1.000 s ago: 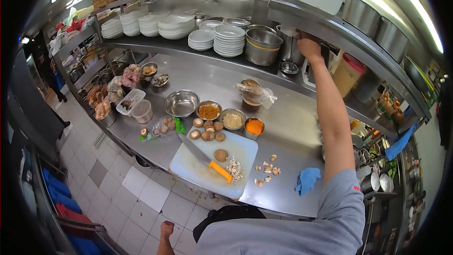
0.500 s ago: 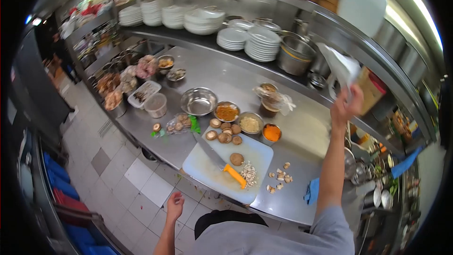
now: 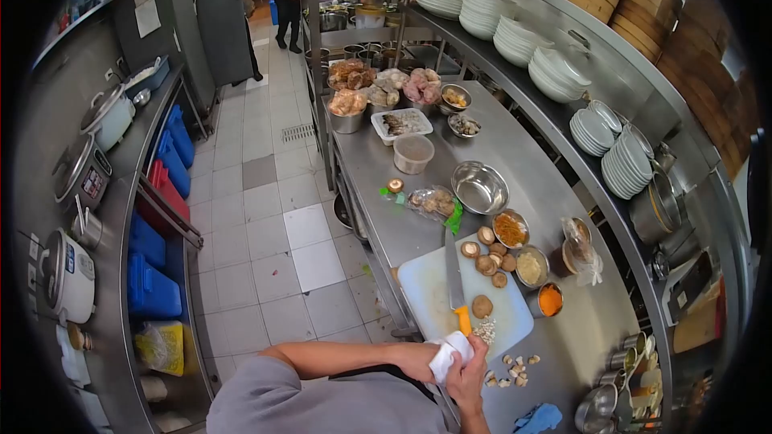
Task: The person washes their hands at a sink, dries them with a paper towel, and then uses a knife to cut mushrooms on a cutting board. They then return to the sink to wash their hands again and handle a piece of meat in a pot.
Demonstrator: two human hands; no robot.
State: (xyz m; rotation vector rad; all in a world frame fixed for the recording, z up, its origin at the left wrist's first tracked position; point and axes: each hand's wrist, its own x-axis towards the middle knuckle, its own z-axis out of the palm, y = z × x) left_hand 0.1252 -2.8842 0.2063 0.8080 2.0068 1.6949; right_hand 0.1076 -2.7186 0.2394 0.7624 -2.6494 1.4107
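Observation:
My left hand [image 3: 413,362] and my right hand [image 3: 468,371] are together in front of my body, both closed around a crumpled white paper towel [image 3: 449,358]. Just beyond them, a large knife [image 3: 455,275] with an orange handle lies on the white cutting board [image 3: 426,281]. A single brown mushroom [image 3: 482,306] sits beside the knife, with finely chopped white bits [image 3: 485,329] close to my right fingers. More whole mushrooms [image 3: 487,264] are grouped at the board's far right. Cut stem pieces [image 3: 512,371] lie on the steel counter.
Behind the board stand a steel bowl [image 3: 480,187], bowls of orange [image 3: 550,300] and pale [image 3: 531,267] ingredients, and a bag of mushrooms [image 3: 434,202]. A blue cloth [image 3: 539,419] lies at the near right. Stacked plates [image 3: 627,173] line the shelf. A person [image 3: 288,0] stands far down the aisle.
My right hand has come down from the shelf with the white paper towel, and my left hand has joined it. The view has turned left.

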